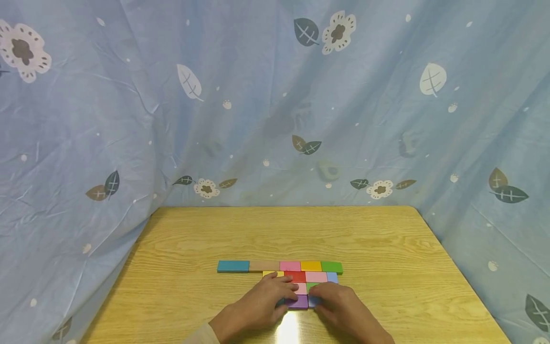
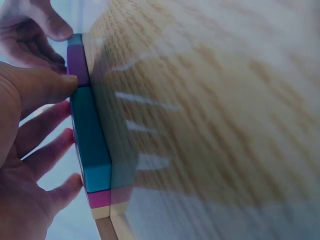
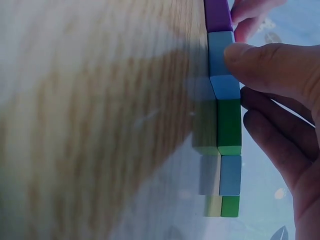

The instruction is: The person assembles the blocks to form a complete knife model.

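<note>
Flat coloured blocks lie side by side in rows on the table. My left hand (image 1: 264, 298) spreads its fingers over the left part of the near rows. Its thumb touches the near faces around the seam between the purple block (image 1: 297, 302) and the teal block (image 2: 91, 130). My right hand (image 1: 343, 306) bends over the right end, thumb against the near face of the blue block (image 3: 220, 55) and fingertips at its top. Past it are a green block (image 3: 229, 122) and a light blue block (image 1: 332, 276). The red block (image 1: 295, 276) shows between the hands.
The far row runs wider to the left, from a blue-teal block (image 1: 233, 266) through a tan block (image 1: 264, 265) to a green end block (image 1: 332, 267). The wooden table (image 1: 386, 239) ends at a patterned blue curtain (image 1: 258, 95) behind and at both sides.
</note>
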Action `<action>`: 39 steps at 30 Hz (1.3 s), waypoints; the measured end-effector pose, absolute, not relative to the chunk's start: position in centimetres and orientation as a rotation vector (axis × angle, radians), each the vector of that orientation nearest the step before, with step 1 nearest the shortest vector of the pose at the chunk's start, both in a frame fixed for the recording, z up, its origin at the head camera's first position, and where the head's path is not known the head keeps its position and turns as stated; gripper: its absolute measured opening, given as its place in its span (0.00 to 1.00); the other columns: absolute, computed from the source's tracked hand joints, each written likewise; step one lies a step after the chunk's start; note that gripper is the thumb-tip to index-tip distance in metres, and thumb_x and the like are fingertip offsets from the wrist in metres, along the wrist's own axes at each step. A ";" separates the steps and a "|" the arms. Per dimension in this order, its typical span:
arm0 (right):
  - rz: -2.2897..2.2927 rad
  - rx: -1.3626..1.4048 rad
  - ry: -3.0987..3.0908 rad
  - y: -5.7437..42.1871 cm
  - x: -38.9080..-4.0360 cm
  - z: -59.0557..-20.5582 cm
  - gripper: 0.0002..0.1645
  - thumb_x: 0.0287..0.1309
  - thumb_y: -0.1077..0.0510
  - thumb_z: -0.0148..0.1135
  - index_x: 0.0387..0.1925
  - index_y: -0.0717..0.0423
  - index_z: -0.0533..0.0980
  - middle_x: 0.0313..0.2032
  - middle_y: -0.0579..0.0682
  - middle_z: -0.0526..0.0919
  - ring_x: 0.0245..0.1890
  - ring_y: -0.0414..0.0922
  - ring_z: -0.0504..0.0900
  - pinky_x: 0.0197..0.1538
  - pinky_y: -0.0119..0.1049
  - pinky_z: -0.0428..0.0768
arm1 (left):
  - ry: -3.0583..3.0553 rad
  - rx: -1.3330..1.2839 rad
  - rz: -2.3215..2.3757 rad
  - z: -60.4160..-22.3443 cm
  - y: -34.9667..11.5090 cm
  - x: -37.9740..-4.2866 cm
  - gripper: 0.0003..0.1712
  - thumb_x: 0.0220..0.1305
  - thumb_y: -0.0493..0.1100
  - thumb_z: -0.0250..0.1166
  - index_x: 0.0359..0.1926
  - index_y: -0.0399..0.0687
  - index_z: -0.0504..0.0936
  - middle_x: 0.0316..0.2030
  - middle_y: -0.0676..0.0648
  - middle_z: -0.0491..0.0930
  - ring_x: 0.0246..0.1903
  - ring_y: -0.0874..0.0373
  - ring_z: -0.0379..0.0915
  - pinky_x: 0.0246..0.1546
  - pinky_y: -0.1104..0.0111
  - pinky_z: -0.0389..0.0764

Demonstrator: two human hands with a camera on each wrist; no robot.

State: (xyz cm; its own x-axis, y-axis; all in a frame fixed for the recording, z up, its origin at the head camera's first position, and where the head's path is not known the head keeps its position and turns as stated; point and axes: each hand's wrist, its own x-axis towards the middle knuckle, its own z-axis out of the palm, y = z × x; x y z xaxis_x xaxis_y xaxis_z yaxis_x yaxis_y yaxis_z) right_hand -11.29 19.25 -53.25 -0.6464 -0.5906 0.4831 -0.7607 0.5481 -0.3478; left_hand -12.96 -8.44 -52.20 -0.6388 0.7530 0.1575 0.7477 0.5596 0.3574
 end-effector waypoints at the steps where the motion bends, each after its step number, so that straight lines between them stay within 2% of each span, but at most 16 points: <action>1: 0.771 1.119 -2.477 19.3 -11.4 -53.3 0.21 0.51 0.69 0.83 0.45 0.46 0.88 0.41 0.34 0.91 0.40 0.31 0.85 0.47 0.25 0.88 | 2.762 1.328 0.623 -52.2 -8.4 -13.0 0.17 0.69 0.37 0.72 0.56 0.55 0.93 0.67 0.54 0.86 0.72 0.50 0.78 0.72 0.36 0.78; 15: 0.782 1.188 -2.493 19.2 -11.5 -52.8 0.18 0.56 0.67 0.82 0.46 0.48 0.88 0.43 0.36 0.92 0.41 0.33 0.88 0.46 0.32 0.92 | 2.784 1.362 0.528 -52.3 -8.6 -12.8 0.17 0.70 0.40 0.72 0.57 0.57 0.92 0.67 0.55 0.85 0.73 0.52 0.78 0.73 0.39 0.79; 22: 0.728 1.190 -2.472 19.0 -11.9 -53.1 0.19 0.54 0.66 0.82 0.45 0.47 0.88 0.41 0.34 0.90 0.40 0.30 0.84 0.46 0.26 0.88 | 2.823 1.440 0.453 -52.4 -8.7 -12.8 0.16 0.70 0.41 0.72 0.57 0.55 0.91 0.66 0.53 0.86 0.72 0.51 0.79 0.73 0.43 0.80; 26: 0.822 1.137 -2.450 19.2 -12.1 -52.6 0.18 0.54 0.66 0.83 0.45 0.49 0.88 0.42 0.37 0.91 0.41 0.33 0.87 0.49 0.25 0.88 | 2.856 1.494 0.501 -51.9 -9.2 -12.8 0.17 0.71 0.39 0.70 0.59 0.51 0.89 0.65 0.51 0.86 0.71 0.49 0.79 0.75 0.46 0.79; 30: 0.920 1.022 -2.447 20.0 -12.7 -51.2 0.19 0.56 0.66 0.83 0.48 0.51 0.89 0.46 0.43 0.94 0.46 0.40 0.92 0.51 0.31 0.92 | 2.949 1.454 0.619 -50.3 -10.9 -13.1 0.18 0.71 0.38 0.72 0.60 0.48 0.89 0.65 0.48 0.87 0.70 0.47 0.80 0.74 0.47 0.81; 36: 0.743 0.857 -2.416 22.5 -14.1 -47.4 0.25 0.53 0.63 0.85 0.53 0.46 0.89 0.50 0.42 0.93 0.49 0.45 0.94 0.51 0.33 0.92 | 3.231 1.244 0.716 -46.1 -16.0 -13.3 0.22 0.67 0.37 0.78 0.61 0.47 0.90 0.64 0.46 0.87 0.68 0.46 0.81 0.69 0.47 0.85; 39: 0.603 0.795 -2.364 24.0 -14.9 -45.2 0.28 0.51 0.63 0.86 0.56 0.50 0.89 0.54 0.47 0.92 0.52 0.50 0.93 0.49 0.43 0.93 | 3.367 1.126 0.794 -43.9 -19.0 -13.0 0.24 0.63 0.35 0.80 0.60 0.45 0.89 0.63 0.44 0.87 0.66 0.44 0.83 0.66 0.46 0.87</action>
